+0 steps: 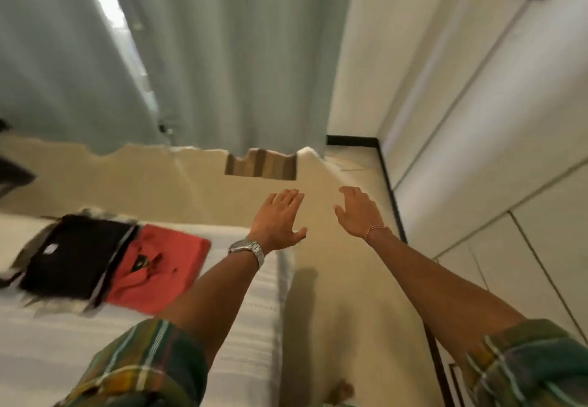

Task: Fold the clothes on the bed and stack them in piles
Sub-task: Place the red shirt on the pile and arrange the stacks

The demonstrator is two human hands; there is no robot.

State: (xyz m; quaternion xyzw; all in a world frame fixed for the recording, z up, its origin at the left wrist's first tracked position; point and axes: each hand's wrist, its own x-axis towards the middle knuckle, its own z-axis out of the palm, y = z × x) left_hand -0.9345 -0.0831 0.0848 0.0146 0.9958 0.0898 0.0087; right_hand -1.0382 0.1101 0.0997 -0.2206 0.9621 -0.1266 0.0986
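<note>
Two hands reach forward past the bed's right edge, holding nothing: left hand (278, 217) and right hand (359, 211), fingers spread. Folded black shirt (74, 255) and red shirt (159, 263) lie touching on the white bed (241, 327), left.

I'm in a home bedroom: a white bed (248, 327), long pale curtains (222, 57), and built-in wardrobe doors (509, 120).

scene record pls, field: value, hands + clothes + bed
left hand: open, fingers spread, holds nothing, past the bed's edge
right hand: open, holds nothing, above the floor
black garment: folded, on bed
red shirt: folded, on bed, right of the black one
bed: white cover
background: pale curtain
</note>
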